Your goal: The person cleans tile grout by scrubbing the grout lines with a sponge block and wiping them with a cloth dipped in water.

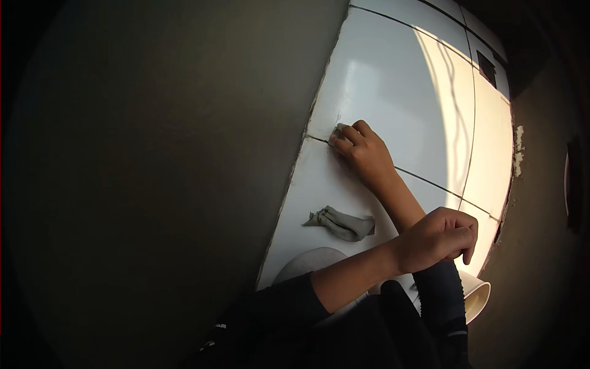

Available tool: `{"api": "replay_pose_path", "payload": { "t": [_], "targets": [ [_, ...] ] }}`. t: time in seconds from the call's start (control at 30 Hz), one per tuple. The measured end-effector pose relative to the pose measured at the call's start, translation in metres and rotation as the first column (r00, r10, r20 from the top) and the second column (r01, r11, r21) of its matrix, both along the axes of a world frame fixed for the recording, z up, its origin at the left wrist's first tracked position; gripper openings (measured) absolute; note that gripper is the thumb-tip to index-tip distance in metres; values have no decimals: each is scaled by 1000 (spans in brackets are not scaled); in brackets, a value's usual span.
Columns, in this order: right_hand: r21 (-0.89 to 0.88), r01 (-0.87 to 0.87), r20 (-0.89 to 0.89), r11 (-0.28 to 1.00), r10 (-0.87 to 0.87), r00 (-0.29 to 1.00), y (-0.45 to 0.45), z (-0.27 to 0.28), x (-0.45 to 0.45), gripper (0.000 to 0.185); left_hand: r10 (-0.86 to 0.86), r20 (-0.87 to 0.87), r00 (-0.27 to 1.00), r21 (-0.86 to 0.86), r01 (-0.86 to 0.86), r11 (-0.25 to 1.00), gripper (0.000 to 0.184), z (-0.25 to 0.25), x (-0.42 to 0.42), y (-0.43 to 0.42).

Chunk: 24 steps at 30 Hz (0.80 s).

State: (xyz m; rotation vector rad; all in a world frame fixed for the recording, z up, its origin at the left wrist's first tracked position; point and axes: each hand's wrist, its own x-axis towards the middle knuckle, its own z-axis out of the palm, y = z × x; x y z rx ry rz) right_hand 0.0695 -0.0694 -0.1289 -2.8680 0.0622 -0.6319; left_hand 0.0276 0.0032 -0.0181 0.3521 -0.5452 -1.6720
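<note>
My right hand (364, 150) reaches up to the white tiled surface (393, 80), its fingers closed on a small grey piece of cloth (337, 131) pressed there beside a dark joint line. Most of that piece is hidden by the fingers. My left hand (439, 238) is loosely curled, with nothing visible in it, and its forearm crosses in front of my right arm. Between the arms and the left tile edge lies a crumpled grey cloth (344, 224), touched by neither hand.
A dark grey wall or floor (184, 154) borders the tiles on the left. Near my right sleeve is a cream-coloured container (478, 300). A rounded pale object (307, 261) shows behind my left forearm. Sunlight falls across the right tiles, near a dark rectangular opening (487, 67).
</note>
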Motion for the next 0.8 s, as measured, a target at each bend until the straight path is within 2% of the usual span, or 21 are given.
{"api": "replay_pose_path", "payload": {
  "t": [0.13,0.2,0.37,0.5,0.67,0.8],
  "targets": [
    [-26,-5,51,1000,7,999,13,-2,20,21,-17,16,1000,-18,17,1000,23,1,1,-1],
    [46,-19,17,999,18,1000,20,-4,31,23,-12,19,1000,-12,12,1000,23,1,1,0],
    [-27,-55,-12,998,55,998,-3,2,-6,30,3,17,1000,-28,-2,1000,24,-1,3,1],
    [-70,-73,-4,995,72,997,-5,-1,-4,27,-44,-10,999,-22,44,999,24,2,-5,-2],
    [-40,-85,-9,996,85,996,11,-1,25,28,-18,15,1000,-26,18,999,24,-1,-4,1],
    [-47,-84,-17,995,84,996,-8,1,-8,26,5,17,1000,-31,-4,1000,24,-1,-1,1]
  ]
}}
